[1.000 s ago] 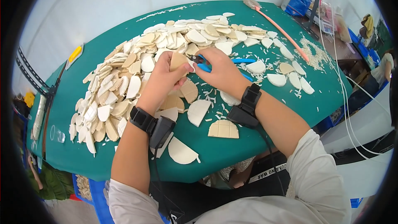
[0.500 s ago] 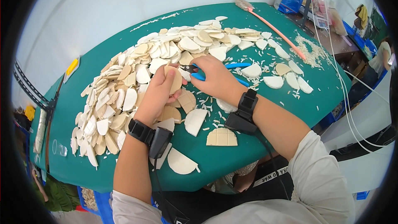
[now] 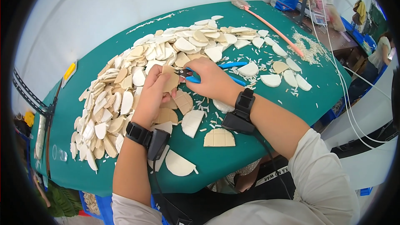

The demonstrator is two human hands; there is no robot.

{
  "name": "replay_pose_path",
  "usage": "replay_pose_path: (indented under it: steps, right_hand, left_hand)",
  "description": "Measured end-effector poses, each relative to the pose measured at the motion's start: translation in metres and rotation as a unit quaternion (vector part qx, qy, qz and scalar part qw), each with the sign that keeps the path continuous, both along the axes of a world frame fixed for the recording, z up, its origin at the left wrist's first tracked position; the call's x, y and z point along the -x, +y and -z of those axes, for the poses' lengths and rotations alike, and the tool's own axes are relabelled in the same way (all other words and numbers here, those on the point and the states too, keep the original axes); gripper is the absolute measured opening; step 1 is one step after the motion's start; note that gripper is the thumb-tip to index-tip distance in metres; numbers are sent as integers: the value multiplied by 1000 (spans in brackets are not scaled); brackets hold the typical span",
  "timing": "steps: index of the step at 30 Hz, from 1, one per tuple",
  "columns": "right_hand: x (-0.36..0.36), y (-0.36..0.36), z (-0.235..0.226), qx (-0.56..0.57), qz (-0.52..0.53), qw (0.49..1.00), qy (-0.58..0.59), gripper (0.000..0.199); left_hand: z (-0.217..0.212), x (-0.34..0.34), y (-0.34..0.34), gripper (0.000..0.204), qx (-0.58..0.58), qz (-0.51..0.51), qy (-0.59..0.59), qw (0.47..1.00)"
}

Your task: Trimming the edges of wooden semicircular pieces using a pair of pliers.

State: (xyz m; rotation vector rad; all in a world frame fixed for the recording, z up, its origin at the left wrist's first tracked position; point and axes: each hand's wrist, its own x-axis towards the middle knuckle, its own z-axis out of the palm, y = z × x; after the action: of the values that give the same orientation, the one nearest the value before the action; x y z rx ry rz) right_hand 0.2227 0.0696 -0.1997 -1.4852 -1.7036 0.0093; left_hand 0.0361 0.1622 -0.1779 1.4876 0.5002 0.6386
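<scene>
Beige, scored, half-round tile piece (image 3: 170,81) is sitting upright in the left hand (image 3: 153,93), whose fingers are curling closed around it above the middle of the green worktop (image 3: 125,46). Blue-handled nippers (image 3: 200,77) are resting in the right hand (image 3: 210,81), which is gripping the handles closed, and the dark nose of the tool is touching the right edge of the tile piece. Both wrists are wearing black bands with small black boxes, the left wristband (image 3: 143,136) and the right wristband (image 3: 243,104), each trailing a thin cable towards the near edge.

Left of and beyond the hands, a broad heap of white and tan half-round tile pieces (image 3: 125,96) is spreading across the worktop. Near the hands, a tan scored half-round piece (image 3: 219,138) is lying flat, with a white half-round piece (image 3: 180,163) just nearer and to the left. Small white offcuts (image 3: 208,110) are lying scattered under the right wrist. At the far right, a long pink-handled brush (image 3: 271,27) is lying slantwise, with a pile of pale chips (image 3: 308,48) beside its right end. Four white rounded pieces (image 3: 287,73) are lying apart on the right.
</scene>
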Motion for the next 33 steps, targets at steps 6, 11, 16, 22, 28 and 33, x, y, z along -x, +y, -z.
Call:
replay_pose_path:
  steps: [6,11,16,22,28,33]
  right_hand:
    - [1,3,6,-8,26,1000,8,31]
    - [2,2,5,-3,20,999,33,32]
    - [4,-1,1,-1,19,999,49,31]
    - [2,0,4,-4,24,998,50,32]
    - [2,1,5,-1,15,998,56,32]
    - [4,-3,0,23,35,998,37,32]
  left_hand:
    - [2,-2,3,23,-25,-34,-23,999]
    - [0,0,1,30,-17,-30,-12,999]
    - [4,-1,6,31,-30,-22,3,999]
    - [3,-2,5,32,-17,-24,-19,999]
    - [0,-2,-1,30,-16,-36,5,999]
    - [1,-2,1,29,-15,-32,10,999]
